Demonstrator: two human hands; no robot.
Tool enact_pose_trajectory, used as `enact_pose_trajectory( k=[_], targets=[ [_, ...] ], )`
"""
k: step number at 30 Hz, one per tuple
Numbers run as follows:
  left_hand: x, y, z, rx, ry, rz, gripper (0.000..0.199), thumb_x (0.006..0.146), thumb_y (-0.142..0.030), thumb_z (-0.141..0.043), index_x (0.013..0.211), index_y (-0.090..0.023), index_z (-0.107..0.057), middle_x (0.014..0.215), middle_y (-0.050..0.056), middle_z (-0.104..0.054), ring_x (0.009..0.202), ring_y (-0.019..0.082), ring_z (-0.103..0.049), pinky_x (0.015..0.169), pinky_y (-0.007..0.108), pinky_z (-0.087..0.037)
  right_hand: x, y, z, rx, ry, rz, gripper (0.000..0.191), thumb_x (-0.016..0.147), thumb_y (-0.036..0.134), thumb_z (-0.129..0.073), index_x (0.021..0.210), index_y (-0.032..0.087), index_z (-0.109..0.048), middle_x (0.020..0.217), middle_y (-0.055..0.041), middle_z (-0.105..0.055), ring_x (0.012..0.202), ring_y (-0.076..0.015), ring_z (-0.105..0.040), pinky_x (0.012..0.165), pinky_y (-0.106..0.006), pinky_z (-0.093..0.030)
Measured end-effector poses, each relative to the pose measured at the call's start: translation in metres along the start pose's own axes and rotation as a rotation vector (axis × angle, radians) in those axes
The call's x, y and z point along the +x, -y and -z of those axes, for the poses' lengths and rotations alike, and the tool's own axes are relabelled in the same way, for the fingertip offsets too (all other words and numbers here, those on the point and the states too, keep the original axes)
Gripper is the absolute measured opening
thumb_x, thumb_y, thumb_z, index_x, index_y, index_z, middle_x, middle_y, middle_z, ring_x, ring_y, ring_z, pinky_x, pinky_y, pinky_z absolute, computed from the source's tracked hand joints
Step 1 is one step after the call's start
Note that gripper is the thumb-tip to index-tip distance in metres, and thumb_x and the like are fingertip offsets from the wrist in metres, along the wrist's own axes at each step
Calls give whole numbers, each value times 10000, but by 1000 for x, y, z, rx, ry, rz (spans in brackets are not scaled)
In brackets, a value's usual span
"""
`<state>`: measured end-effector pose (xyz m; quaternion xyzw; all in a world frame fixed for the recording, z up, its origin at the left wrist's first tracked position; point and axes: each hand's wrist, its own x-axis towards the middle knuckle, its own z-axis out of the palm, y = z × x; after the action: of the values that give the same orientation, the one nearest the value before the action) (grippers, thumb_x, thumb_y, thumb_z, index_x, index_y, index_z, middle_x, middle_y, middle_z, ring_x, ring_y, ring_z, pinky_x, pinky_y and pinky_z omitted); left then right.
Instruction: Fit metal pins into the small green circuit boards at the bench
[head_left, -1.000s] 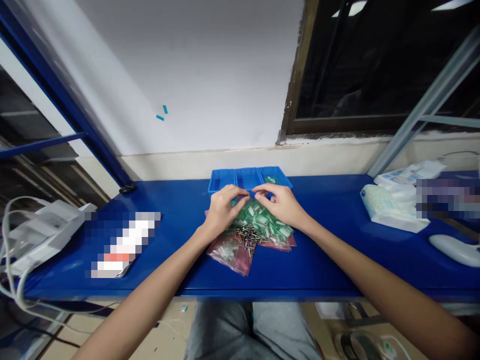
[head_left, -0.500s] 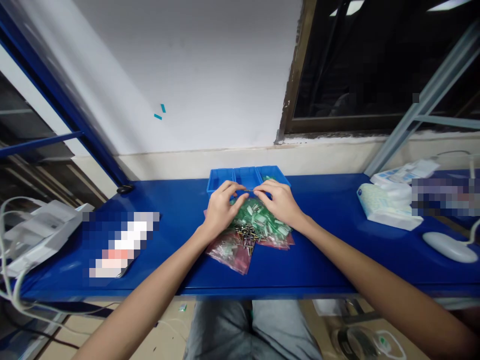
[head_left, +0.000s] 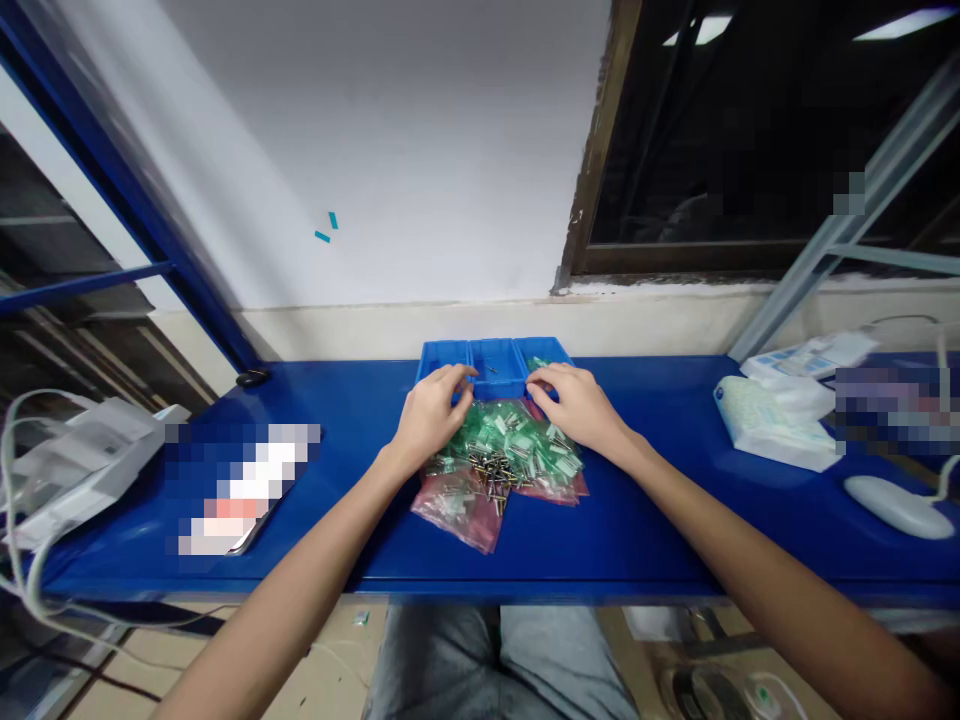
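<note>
My left hand (head_left: 435, 405) is over the left side of the green plastic bags (head_left: 517, 435), thumb and fingers apart, with nothing visible between them. My right hand (head_left: 574, 400) is at the right side, fingers curled and thumb near the index finger; whether something small is between them cannot be made out. Behind both hands stands a blue tray (head_left: 499, 388) of three compartments. One small metal piece (head_left: 491, 370) lies in the middle compartment, and green plastic shows in the right one. Loose metal pins (head_left: 491, 470) lie on the bags, beside a pink bag (head_left: 461, 505).
On the blue table (head_left: 645, 540), a blurred-out phone-like object (head_left: 255, 490) and a white device with cables (head_left: 97, 460) lie left. A tissue pack (head_left: 776, 420) and a white mouse-like object (head_left: 900, 505) are right. A wall (head_left: 412, 150) rises behind.
The hands have moved apart, and the small thin piece that was between their fingertips is no longer there. A small metal piece now shows in the tray's middle compartment.
</note>
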<state>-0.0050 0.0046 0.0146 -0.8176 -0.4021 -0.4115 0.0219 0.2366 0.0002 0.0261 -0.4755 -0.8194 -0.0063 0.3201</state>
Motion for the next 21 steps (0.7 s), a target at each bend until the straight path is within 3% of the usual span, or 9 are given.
enact_pose_trajectory(
  k=[3,8,12,21],
  targets=[
    [0,-3,2,12,90,-9,183,963,-204,-503,1063,-181,-654,878,43,-664,820,172,-628,758,316,-503,-5,4,5,73,93,-35,206,937,222,-521,864,183,-710,829,-49,-707,789,-187,-636,753,-310,-470],
    [-2,-12,-2,52,240,-102,271,996,-349,-491,1007,-168,-691,975,76,-653,926,213,-612,848,362,-512,-3,6,-1,141,114,-33,158,909,203,-562,912,175,-718,798,-41,-715,744,-173,-642,696,-293,-465],
    [-4,-17,-3,89,250,-134,307,971,-418,-541,1037,-166,-703,1061,98,-613,991,236,-579,900,393,-501,-5,7,-6,220,115,-41,140,882,178,-590,965,169,-703,775,-31,-715,717,-163,-655,694,-291,-479],
    [-4,-12,-7,63,263,-140,246,976,-359,-540,995,-169,-697,1001,84,-614,936,224,-568,882,400,-494,-4,7,-11,405,61,-128,202,804,146,-630,998,184,-671,760,-18,-693,680,-159,-639,671,-305,-502]
  ],
)
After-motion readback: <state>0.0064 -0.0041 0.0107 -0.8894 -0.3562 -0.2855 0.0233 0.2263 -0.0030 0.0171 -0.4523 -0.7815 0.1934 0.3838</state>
